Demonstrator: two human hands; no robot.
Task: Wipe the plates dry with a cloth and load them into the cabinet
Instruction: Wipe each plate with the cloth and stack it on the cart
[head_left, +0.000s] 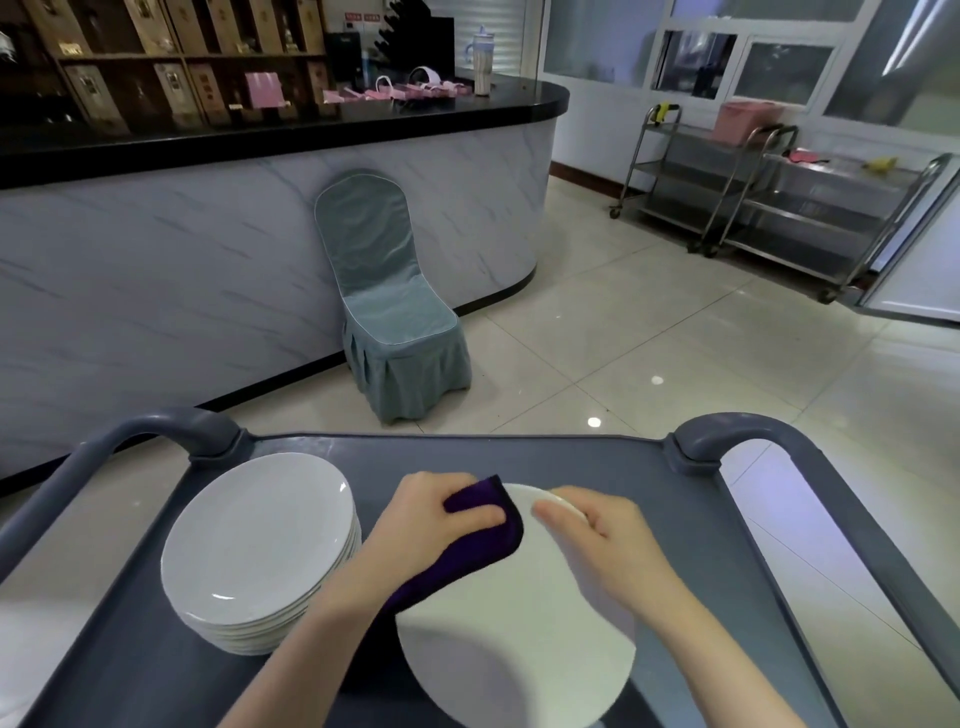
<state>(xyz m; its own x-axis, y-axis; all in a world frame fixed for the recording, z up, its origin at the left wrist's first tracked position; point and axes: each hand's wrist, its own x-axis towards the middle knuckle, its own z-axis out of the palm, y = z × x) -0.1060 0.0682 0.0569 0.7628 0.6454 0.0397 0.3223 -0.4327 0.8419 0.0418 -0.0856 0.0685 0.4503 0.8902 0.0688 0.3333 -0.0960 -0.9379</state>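
**Plate mid-wipe over cart, stack pending**

- One white plate (514, 649) is held over the near-right part of the cart tray (691, 571), tilted with its face up toward the camera. Whether its near edge rests on the tray cannot be told.
- The plate is pinched at its far rim by the right hand (608, 545), fingers laid over the top face. The thumb is hidden, presumably under the rim. Judged purpose: the plate is steadied and can be turned while the face stays exposed for wiping.
- A folded purple cloth (488, 540) is gripped by the left hand (431, 514), fingers curled over it, and pressed against the plate's far-left rim. The cloth is wrapped round that edge, so rim and face are likely covered in one pass.
- Step judged: drying in progress. Nothing shown as loaded into a cabinet yet.
- The stack of plates (254, 545) sits on the left of the tray, just beside the left forearm and apart from the held plate. Probably kept there within reach as the work queue. Wet or dry cannot be told.
- Risk noted: a one-handed rim pinch on a smooth plate. A slip would be onto the tray or the stack.
- Grey cart handles (753, 431) rise at the tray's far corners.
- Further out: a covered chair (389, 312) against a marble-pattern counter (208, 260), and steel trolleys (779, 208) at far right.
- A white door panel (914, 260) is cut off at the right edge. It may belong to the cabinet. Not confirmed.
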